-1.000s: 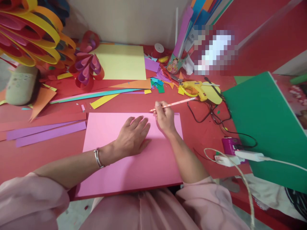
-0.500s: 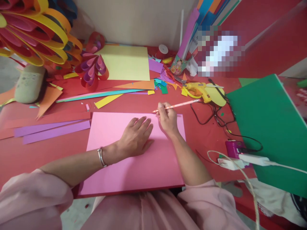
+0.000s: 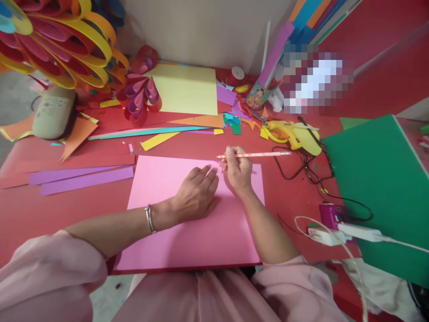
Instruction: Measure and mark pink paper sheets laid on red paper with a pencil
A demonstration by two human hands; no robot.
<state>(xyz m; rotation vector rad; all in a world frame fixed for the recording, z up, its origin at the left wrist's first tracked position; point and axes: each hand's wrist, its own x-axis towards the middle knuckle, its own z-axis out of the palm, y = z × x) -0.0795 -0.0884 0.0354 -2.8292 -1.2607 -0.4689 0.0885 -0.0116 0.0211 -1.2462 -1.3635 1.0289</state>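
A large pink sheet of paper [image 3: 187, 246] lies in front of me along the table's near edge. My left hand [image 3: 197, 192] rests flat on its middle, fingers stretched out and holding nothing; a silver bangle circles that wrist. Near the sheet's far edge, my right hand [image 3: 238, 169] is closed round a pink patterned pencil [image 3: 264, 154]. The pencil lies almost level, its point to the left and its eraser end to the right. Whether the point touches the paper I cannot tell.
Purple strips [image 3: 87, 181] lie to the left, beside a pencil case [image 3: 55, 112] and a paper-loop flower [image 3: 67, 44]. Behind are a yellow sheet [image 3: 187, 89] and paper scraps. A yellow glue gun [image 3: 284, 133], tangled cord, purple power block [image 3: 330, 217] and green board [image 3: 378, 188] occupy the right.
The whole view has shifted, so most things appear a little further right. The pencil has turned slightly flatter in my right hand. My left hand stays flat on the sheet.
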